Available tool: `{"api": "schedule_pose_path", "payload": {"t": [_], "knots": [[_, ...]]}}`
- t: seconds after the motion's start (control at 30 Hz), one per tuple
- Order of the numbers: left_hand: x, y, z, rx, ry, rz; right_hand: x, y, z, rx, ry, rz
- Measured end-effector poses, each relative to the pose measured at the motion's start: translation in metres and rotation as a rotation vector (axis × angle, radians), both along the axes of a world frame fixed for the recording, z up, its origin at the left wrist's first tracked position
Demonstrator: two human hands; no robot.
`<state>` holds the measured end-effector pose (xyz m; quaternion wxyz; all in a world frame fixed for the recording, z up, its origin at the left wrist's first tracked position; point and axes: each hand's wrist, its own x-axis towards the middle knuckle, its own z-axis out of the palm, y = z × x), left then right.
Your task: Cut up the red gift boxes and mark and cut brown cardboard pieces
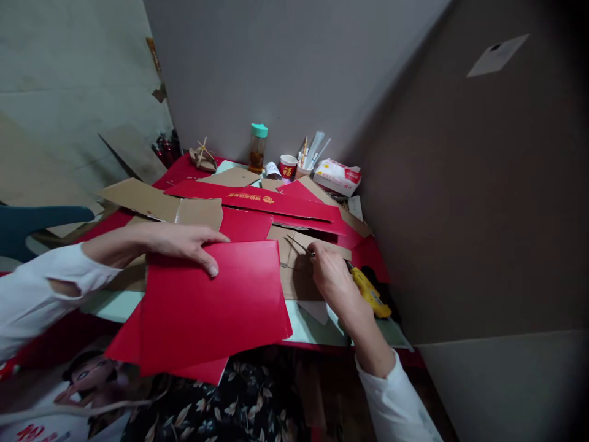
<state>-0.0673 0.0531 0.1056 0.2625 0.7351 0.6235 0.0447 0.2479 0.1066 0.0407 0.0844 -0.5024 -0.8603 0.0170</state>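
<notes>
My left hand (184,242) lies flat with fingers stretched out on the top edge of a large red cardboard sheet (211,307) that hangs over the table's near edge. My right hand (329,273) is closed around a yellow-handled utility knife (368,291). Its thin blade (299,247) points up-left over a brown cardboard piece (297,270) just right of the red sheet. Both sleeves are white.
Red and brown cardboard pieces (257,199) are piled across the table. At the back stand a bottle with a teal cap (257,147), a red paper cup (288,166), a cup of pens (306,162) and a tissue pack (338,177). A big cardboard panel (483,184) walls the right side.
</notes>
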Motion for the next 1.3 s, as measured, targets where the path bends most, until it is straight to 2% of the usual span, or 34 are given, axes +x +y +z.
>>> {"api": "schedule_pose_path", "payload": {"t": [0.13, 0.27, 0.37, 0.47, 0.6, 0.67, 0.77, 0.87, 0.93, 1.03, 1.1, 1.17, 1.3], "knots": [[0.014, 0.024, -0.008, -0.134, 0.062, -0.182, -0.002, -0.001, -0.002, 0.046, -0.03, 0.003], [0.026, 0.033, -0.014, -0.057, 0.14, -0.235, -0.004, 0.001, -0.001, 0.088, -0.044, 0.004], [0.025, 0.032, -0.02, 0.041, 0.18, -0.241, -0.005, 0.003, -0.003, 0.121, -0.041, 0.022], [0.023, 0.02, -0.026, 0.202, 0.212, -0.242, -0.006, 0.003, -0.009, 0.153, -0.035, 0.025], [0.03, -0.017, -0.043, 0.39, 0.213, -0.271, -0.009, 0.002, -0.016, 0.174, -0.048, 0.035], [0.034, -0.037, -0.059, 0.51, 0.151, -0.402, -0.009, 0.002, -0.017, 0.173, -0.059, 0.044], [0.036, -0.055, -0.082, 0.489, 0.094, -0.452, -0.007, 0.0, -0.018, 0.165, -0.068, 0.047], [0.035, -0.058, -0.094, 0.391, 0.048, -0.417, -0.004, -0.011, -0.014, 0.165, -0.047, 0.082], [0.033, -0.057, -0.094, 0.334, 0.015, -0.397, -0.002, -0.027, -0.008, 0.145, 0.034, 0.15], [0.032, -0.054, -0.09, 0.271, -0.03, -0.375, 0.002, -0.06, 0.001, 0.001, 0.167, 0.351], [0.032, -0.054, -0.087, 0.259, -0.076, -0.359, 0.003, -0.08, 0.0, -0.047, 0.184, 0.482], [0.031, -0.057, -0.085, 0.274, -0.141, -0.349, 0.003, -0.094, -0.009, 0.0, 0.168, 0.597], [0.02, -0.069, -0.077, 0.414, -0.242, -0.24, 0.002, -0.097, -0.032, 0.173, 0.156, 0.644]]}}
